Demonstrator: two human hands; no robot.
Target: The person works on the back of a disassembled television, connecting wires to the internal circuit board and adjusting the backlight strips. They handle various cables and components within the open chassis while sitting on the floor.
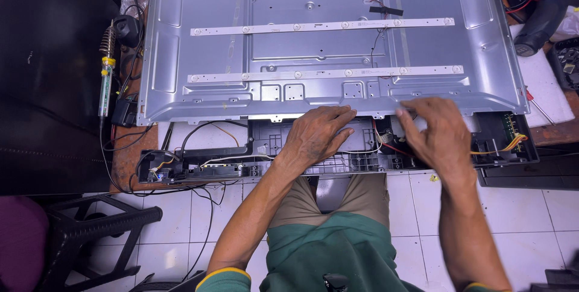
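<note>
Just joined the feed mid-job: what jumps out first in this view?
A big grey metal panel fills the upper half of the view, with three white light strips running across it. At its near edge both hands work on a black plastic frame full of wires: the left hand lies flat on it, the right hand is blurred by red wires. A soldering iron lies left of the panel.

soldering iron [106,81] left | black stool [90,232] on tiled floor [410,207] | power drill [543,9] top right
</note>
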